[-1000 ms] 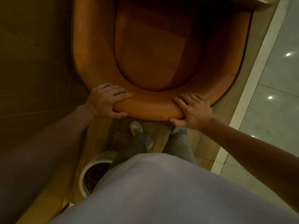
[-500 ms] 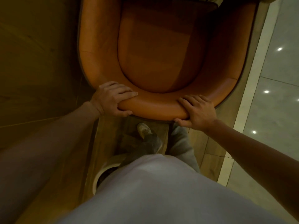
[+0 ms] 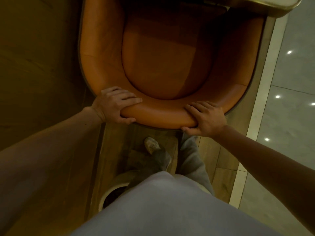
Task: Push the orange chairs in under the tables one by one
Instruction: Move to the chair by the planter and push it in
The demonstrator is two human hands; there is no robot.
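Now, chair: we look straight down on an orange chair, its far end partly covered by a table edge at the top of view.
Left hand: our left hand grips the curved backrest, fingers over the top, thumb beneath.
Right hand: our right hand clamps the same backrest further right.
Feet: one shoe on wooden floor just behind the chair.
Surroundings: a round white pot by our legs; pale glossy tiles on the right.

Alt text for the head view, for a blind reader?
A person's left hand and right hand grip the curved back rim of an orange leather tub chair, seen from above, its front partly under a pale table edge.
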